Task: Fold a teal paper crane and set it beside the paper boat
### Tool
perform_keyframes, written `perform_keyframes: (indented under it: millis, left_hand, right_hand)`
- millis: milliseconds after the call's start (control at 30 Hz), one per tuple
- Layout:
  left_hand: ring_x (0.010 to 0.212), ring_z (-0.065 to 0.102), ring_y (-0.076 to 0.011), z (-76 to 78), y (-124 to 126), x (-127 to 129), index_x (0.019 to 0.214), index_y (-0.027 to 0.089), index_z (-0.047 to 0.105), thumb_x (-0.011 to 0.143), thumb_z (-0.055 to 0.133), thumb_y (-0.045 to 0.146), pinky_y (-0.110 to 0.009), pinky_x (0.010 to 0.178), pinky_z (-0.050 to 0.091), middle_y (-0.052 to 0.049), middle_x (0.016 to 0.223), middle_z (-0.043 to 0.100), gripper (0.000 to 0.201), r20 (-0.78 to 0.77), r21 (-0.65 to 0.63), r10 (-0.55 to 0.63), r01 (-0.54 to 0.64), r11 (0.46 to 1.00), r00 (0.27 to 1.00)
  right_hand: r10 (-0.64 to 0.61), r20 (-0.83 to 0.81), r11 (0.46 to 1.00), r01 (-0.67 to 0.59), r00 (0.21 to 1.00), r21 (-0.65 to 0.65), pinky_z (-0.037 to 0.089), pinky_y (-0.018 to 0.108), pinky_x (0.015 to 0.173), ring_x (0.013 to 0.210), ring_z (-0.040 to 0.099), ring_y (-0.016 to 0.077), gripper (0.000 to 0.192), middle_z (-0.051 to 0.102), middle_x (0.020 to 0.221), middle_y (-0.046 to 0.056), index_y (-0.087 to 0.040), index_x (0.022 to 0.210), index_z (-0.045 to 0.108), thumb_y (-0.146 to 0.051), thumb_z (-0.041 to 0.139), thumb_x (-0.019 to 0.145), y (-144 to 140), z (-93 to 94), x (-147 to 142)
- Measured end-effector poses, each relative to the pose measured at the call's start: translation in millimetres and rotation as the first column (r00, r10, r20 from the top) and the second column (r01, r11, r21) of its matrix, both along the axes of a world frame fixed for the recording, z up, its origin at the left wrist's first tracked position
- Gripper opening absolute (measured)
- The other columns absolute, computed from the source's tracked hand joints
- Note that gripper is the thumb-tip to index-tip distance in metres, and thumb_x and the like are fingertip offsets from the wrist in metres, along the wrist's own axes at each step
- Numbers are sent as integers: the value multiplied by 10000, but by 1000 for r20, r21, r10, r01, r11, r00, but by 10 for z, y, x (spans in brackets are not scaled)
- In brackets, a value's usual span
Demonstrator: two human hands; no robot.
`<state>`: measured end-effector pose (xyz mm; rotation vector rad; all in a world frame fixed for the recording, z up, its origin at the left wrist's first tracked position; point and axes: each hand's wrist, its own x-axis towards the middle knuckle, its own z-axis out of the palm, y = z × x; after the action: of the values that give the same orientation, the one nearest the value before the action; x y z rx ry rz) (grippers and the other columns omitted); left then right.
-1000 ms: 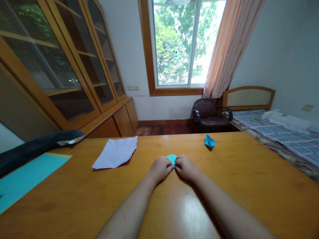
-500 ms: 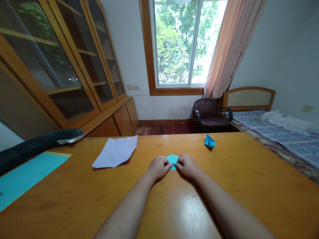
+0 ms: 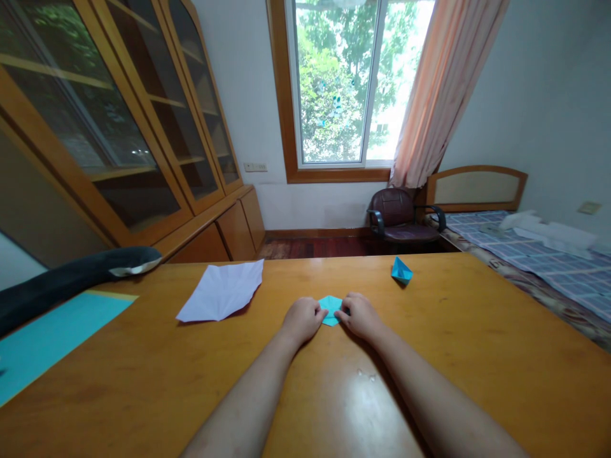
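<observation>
A small folded piece of turquoise paper (image 3: pixel 331 310) lies on the wooden table between my two hands. My left hand (image 3: pixel 304 320) is closed on its left edge, the thumb pressing on top. On the opposite edge my right hand (image 3: pixel 359 317) is closed too, with its thumb over the paper. The outer sides of the paper are hidden under my fingers. Creases run across its visible middle.
A folded blue paper boat (image 3: pixel 401 271) stands at the table's far right. To the left lie a creased white sheet (image 3: pixel 222 291) and a large turquoise sheet (image 3: pixel 62 337). A dark, curved object (image 3: pixel 86 270) rests at the far left edge.
My thumbs have drawn slightly apart, so more of the turquoise paper's middle shows. Both hands stay at its edges, and everything else is where it was.
</observation>
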<state>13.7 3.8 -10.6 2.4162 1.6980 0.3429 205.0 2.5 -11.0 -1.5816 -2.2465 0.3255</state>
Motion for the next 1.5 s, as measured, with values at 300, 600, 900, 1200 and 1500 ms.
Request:
perform_keyframes:
  millis: [300,600,900,1200,1500]
  left_hand:
    - [858,594,-210,32,-24,44,802,185,699,872,503,431,-298,725,394,-95,890,685,322,-89,-3,29,-29,1000,996]
    - [887,601,-222,31,-17,51,826,189,695,874,505,459,-311,749,423,-94,911,686,334,-143,-3,39,-40,999,989]
    - [922,606,-235,66,-18,67,868,183,698,872,513,467,-318,776,435,-104,946,684,339,-148,-34,60,-65,997,987]
    - [932,607,-245,57,-15,66,886,183,705,879,500,454,-327,778,432,-121,959,683,340,-132,-50,57,-64,997,990]
    - [907,611,-230,41,-11,64,855,187,705,869,507,465,-316,757,423,-109,935,689,341,-118,-52,62,-69,996,991]
  right_hand:
    - [-23,35,1000,24,999,-18,330,254,685,782,523,158,180,616,809,41,-179,709,650,-338,662,792,20,-16,-10]
    - [-30,44,999,31,999,-15,321,251,680,775,516,153,174,610,798,32,-181,697,641,-327,668,788,21,-18,-15]
    - [-41,51,999,41,998,2,329,252,683,779,520,159,165,616,806,34,-182,720,647,-331,658,790,1,-5,-24]
    - [196,147,973,-212,969,96,326,284,738,847,520,181,255,624,852,56,-250,882,744,-209,492,888,-142,67,-108]
    - [113,156,993,-115,981,2,334,294,740,863,542,199,261,650,877,54,-323,878,765,-215,530,840,-188,141,-147]
